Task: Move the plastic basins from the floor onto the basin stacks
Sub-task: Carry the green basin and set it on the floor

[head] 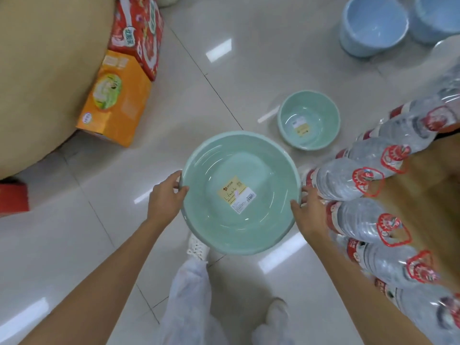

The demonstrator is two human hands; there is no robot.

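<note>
**Bright, even light with edge warp**

Overhead lamps show as white rectangular glare patches on the glossy floor tiles (224,100). Shadows are faint. Wide-angle distortion bends the frame edges; the bottled-water packs (373,220) at right and cartons (117,95) upper left look soft and smeared.

Orange carton (117,100) on the tile floor (224,70) at left, red printed pack (139,33) touching its far end. Shrink-wrapped water bottles (373,217) stacked along the right. White strip (268,114) lying mid-floor.
</note>
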